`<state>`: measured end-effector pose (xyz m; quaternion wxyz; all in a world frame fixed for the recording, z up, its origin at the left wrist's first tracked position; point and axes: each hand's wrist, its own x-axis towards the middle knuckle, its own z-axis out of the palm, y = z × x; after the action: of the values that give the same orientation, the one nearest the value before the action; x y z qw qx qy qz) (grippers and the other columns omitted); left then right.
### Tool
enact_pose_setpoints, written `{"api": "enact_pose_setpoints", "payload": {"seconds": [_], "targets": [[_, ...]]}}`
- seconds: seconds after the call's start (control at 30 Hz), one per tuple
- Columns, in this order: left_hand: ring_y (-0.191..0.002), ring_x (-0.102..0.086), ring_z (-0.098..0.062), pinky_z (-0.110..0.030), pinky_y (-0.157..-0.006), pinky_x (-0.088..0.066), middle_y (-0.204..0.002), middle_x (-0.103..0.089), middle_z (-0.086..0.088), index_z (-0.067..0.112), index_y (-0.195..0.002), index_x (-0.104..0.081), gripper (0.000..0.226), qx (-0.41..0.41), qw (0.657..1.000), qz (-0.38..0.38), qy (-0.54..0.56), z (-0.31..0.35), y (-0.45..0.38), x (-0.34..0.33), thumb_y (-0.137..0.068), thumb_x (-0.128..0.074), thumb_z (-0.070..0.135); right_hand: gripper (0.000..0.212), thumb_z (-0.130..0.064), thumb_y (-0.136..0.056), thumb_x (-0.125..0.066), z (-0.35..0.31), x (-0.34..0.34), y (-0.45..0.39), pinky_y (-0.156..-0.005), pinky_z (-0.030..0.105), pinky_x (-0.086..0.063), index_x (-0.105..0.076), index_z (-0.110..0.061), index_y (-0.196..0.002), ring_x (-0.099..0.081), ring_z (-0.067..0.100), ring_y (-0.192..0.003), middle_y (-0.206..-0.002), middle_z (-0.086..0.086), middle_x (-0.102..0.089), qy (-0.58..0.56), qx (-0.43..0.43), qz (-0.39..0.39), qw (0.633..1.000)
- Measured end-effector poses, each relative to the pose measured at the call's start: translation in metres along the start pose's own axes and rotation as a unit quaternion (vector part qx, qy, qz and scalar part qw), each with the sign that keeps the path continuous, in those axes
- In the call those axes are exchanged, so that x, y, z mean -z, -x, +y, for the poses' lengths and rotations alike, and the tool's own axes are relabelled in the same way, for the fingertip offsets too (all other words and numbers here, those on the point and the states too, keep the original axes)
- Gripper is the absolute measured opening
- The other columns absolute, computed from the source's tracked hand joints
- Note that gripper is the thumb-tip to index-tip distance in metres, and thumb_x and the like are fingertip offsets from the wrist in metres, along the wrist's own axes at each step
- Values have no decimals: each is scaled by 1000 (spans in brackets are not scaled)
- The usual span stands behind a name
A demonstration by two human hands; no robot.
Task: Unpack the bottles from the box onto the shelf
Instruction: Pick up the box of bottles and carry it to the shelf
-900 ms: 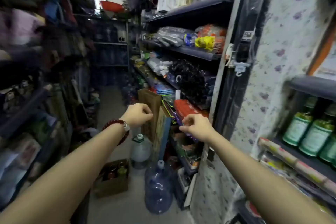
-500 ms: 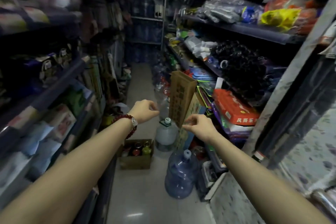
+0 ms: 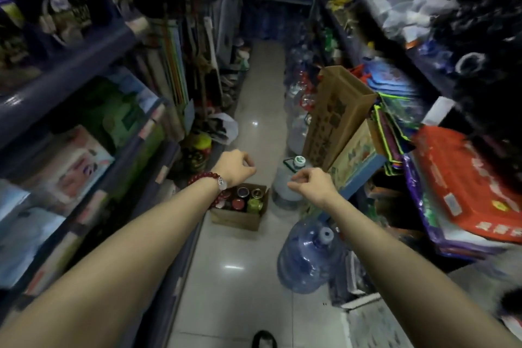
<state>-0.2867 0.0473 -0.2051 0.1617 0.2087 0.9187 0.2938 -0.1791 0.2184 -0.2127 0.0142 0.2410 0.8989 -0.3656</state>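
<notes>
Both my arms reach out ahead of me, bare from the elbow down, forearms angling in toward each other. My left hand (image 3: 236, 167) is held knuckles up with the fingers curled loosely in, holding nothing. A string of dark red beads (image 3: 207, 179) circles my left wrist. My right hand (image 3: 312, 182) hangs level with the left and apart from it, its fingers also loosely curled, thumb and fingertips drawn near together, with nothing between them.

Open cardboard box (image 3: 236, 217) on the aisle floor — bottles (image 3: 246, 200) standing upright inside.
</notes>
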Motion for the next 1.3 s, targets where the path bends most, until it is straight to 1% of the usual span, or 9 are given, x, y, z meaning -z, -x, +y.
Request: {"api": "enact_pose_setpoints", "payload": {"seconds": [0.2,0.33,0.57,0.67,0.77,0.87,0.93,1.17,1.3], "targets": [[-95,-64,-20,-25,-77,-46,-105,-70,-9,15,-98,-70,18,68,998,4,1,-19,-91,2,-85,-64,25,26,-19,-84,-68,6,-9,-101,-70,24,-47,-66,-3,-105,-58,17,-86,-91,6,-62,-9,-13,-71,997],[-93,-64,-20,-23,-72,-44,-104,-70,-10,12,-100,-69,19,90,996,1,8,-36,-142,8,-86,-62,24,26,-20,-84,-67,3,-21,-164,-80,29,-48,-67,-4,-105,-60,18,-88,-97,9,-66,3,-16,-93,996],[-98,-64,-21,-22,-75,-42,-106,-70,-10,13,-98,-70,19,100,994,-45,4,-84,-262,1,-83,-64,24,23,-16,-84,-68,1,-65,-283,-60,20,-46,-66,-1,-102,-59,16,-80,-94,10,-66,-43,-61,-111,991],[-98,-65,-23,-22,-74,-42,-102,-71,-11,11,-95,-71,16,98,992,-74,10,-102,-322,-13,-83,-64,20,23,-20,-82,-70,9,-89,-333,-71,30,-49,-68,-3,-97,-60,18,-82,-90,10,-68,-40,-80,-94,992],[-99,-64,-23,-21,-72,-40,-103,-71,-10,10,-98,-71,18,96,989,-115,6,-118,-369,-31,-85,-61,18,23,-21,-81,-72,26,-115,-371,-74,27,-45,-70,-3,-95,-62,22,-85,-90,12,-69,-46,-133,-87,986],[-100,-64,-25,-24,-77,-45,-104,-71,-13,6,-100,-71,20,110,985,-131,25,-140,-409,-54,-85,-62,16,11,-19,-80,-72,44,-142,-399,-74,33,-46,-67,-10,-77,-59,22,-78,-74,9,-63,-54,-163,-97,980],[-99,-65,-25,-25,-81,-46,-102,-71,-13,6,-98,-71,18,122,982,-139,41,-158,-429,-72,-83,-63,15,19,-17,-80,-72,60,-161,-413,-74,35,-47,-58,-19,-66,-56,22,-74,-65,4,-58,-67,-176,-102,977],[-99,-64,-22,-18,-73,-39,-101,-72,-8,9,-94,-72,17,210,961,-156,85,-254,-472,-158,-84,-60,16,15,-21,-82,-70,133,-235,-462,-57,18,-40,-66,-11,-92,-56,16,-70,-75,2,-62,-61,-188,-79,977],[-98,-65,-27,-21,-76,-40,-99,-72,-13,4,-94,-72,22,231,959,-138,91,-310,-483,-213,-82,-59,17,17,-19,-80,-72,187,-288,-485,-75,37,-52,-61,-15,-91,-63,26,-77,-78,3,-63,-74,-191,-70,976]]}}
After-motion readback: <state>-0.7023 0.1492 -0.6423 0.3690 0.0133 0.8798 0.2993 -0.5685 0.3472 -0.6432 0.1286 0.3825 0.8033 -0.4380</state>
